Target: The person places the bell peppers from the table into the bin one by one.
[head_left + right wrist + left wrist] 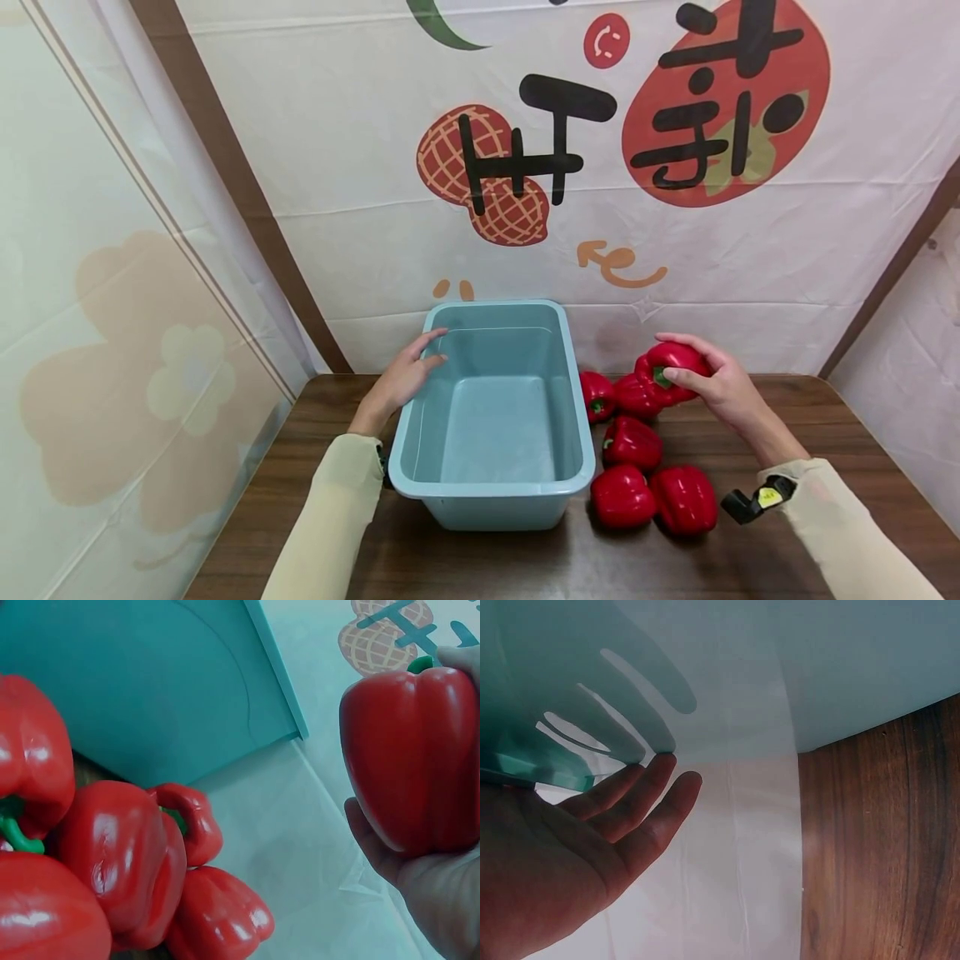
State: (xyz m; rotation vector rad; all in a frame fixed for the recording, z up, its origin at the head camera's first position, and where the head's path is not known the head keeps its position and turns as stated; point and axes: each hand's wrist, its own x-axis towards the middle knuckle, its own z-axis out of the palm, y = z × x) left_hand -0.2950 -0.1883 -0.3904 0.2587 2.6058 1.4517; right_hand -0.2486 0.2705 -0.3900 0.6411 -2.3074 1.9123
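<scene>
My right hand (723,383) grips a red bell pepper (693,371) between thumb and fingers, raised above the other peppers with its green stem facing the tub. In the right wrist view the held pepper (412,761) stands stem up against the palm. A light blue plastic tub (491,489) sits at the middle of the table, nothing inside it. At the tub's left rim rests my left hand (401,379), two digits reaching over the edge. The left wrist view has its other fingers (660,825) loosely extended beside the outer wall.
Several red bell peppers (632,443) lie on the brown wooden table (517,567) along the tub's right side, the nearest pair (684,500) by its front corner. A printed white cloth (360,233) hangs behind the table and at both sides.
</scene>
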